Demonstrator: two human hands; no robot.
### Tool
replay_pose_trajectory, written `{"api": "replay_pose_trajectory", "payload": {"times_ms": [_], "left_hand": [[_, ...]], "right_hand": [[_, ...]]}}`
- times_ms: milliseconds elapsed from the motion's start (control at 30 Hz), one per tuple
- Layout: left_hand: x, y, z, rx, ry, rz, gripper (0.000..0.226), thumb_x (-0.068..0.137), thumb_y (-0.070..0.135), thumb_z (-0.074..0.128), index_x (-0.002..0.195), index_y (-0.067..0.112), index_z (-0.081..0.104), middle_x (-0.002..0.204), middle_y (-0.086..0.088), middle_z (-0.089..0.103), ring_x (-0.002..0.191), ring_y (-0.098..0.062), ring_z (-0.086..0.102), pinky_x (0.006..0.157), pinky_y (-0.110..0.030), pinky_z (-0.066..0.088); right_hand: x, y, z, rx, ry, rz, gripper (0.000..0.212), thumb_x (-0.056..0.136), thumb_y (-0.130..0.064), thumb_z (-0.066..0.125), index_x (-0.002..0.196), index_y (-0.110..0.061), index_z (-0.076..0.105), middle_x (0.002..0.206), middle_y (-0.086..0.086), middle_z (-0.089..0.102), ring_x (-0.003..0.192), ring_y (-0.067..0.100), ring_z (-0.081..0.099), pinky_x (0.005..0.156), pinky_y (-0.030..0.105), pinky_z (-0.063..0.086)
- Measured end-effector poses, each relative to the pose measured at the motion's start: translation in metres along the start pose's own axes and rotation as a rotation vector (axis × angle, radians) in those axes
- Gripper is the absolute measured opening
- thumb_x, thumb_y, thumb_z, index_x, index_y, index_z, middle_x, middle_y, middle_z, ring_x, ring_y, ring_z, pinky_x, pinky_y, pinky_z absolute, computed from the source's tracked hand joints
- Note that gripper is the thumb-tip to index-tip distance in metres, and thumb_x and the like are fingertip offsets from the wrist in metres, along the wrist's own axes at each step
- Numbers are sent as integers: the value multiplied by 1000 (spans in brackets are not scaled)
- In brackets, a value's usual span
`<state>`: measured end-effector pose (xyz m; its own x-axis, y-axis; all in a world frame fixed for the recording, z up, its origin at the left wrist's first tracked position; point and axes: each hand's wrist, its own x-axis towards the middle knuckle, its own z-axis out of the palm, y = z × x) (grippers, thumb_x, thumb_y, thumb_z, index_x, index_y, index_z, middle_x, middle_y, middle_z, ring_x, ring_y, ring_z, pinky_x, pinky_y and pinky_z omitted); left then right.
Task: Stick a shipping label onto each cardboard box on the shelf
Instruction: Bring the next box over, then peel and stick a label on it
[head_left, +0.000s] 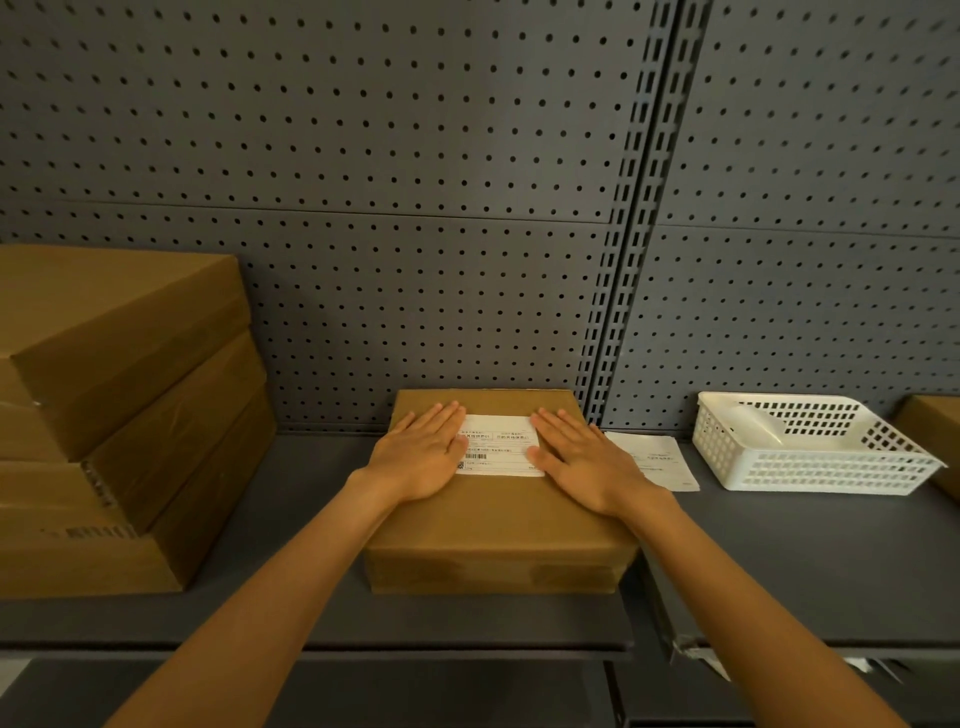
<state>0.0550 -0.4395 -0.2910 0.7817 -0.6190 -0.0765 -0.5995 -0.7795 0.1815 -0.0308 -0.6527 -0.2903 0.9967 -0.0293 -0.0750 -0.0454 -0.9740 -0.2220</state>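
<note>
- Three stacked boxes (119, 415) at the frame's left show no label on the faces in view; they look left to do.
- Centre box (493, 499): left hand (421, 457) and right hand (587, 462) lie flat, fingers together, pressing the shipping label (498, 449) between them, fingertips overlapping its ends.
- Right of it, spare label sheet (654, 460), then white basket (810, 447).

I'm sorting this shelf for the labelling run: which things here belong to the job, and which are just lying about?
Part of the job:
- cardboard box under both hands
- shipping label on its top
- left hand and right hand, pressed flat on it
- stacked boxes
- loose sheet, probably label stock

Lying about:
- white basket
- pegboard wall
</note>
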Motion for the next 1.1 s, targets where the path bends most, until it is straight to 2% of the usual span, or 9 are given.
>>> {"api": "replay_pose_trajectory", "payload": {"times_ms": [133,267,533,733,867,900,1033,1100], "left_hand": [[8,16,-6,104,28,-55,55,102,34,12,152,15,-1,160,0,-5,147,-12,-4,120,-35,-3],[13,42,3,36,14,42,56,102,39,9,151,17,-5,159,2,-9,146,-10,-7,119,-32,-5],[3,15,-4,45,-78,130,65,98,56,14,150,25,-9,158,12,-12,144,-2,-10,117,-27,-8],[-8,2,-9,37,-66,103,79,89,69,20,151,28,-6,158,13,-8,144,-2,-7,117,-28,-5],[-11,-6,-10,28,-72,82,94,74,81,12,151,30,-5,158,14,-7,144,-1,-6,118,-29,-5],[-12,-10,-11,23,-73,78,94,73,82,11,150,31,-5,157,15,-7,144,-1,-7,117,-29,-5],[-16,-24,-11,-6,-67,82,76,90,68,21,151,30,-5,157,15,-7,143,0,-8,117,-28,-7],[-14,-26,-11,-27,-90,97,83,84,74,19,151,30,-5,157,16,-7,143,0,-9,114,-26,-9]], "right_hand": [[-1,2,1,17,13,-1,61,98,-58,16,152,-33,2,159,-15,-3,146,4,-7,120,35,-3],[0,0,1,23,21,-5,62,98,-58,17,152,-32,2,159,-14,-3,145,3,-7,120,33,-4],[-2,2,-2,48,-28,-36,85,86,-72,30,152,-30,-1,159,-13,-5,145,3,-10,119,32,-6],[-2,3,-3,69,-31,-35,82,88,-71,30,152,-30,1,159,-15,-3,145,3,-8,119,32,-5],[-3,2,-3,64,-33,-32,78,90,-68,30,153,-30,1,159,-14,-3,146,4,-7,119,32,-4],[-3,2,-3,67,-36,-37,78,90,-67,30,153,-30,1,159,-14,-4,146,4,-8,118,32,-5],[-2,5,-3,112,-48,-55,77,92,-63,32,153,-28,1,160,-13,-5,146,5,-8,118,32,-7],[-2,6,-4,136,-49,-56,76,92,-61,33,153,-27,1,160,-12,-4,146,5,-8,118,32,-7]]}}
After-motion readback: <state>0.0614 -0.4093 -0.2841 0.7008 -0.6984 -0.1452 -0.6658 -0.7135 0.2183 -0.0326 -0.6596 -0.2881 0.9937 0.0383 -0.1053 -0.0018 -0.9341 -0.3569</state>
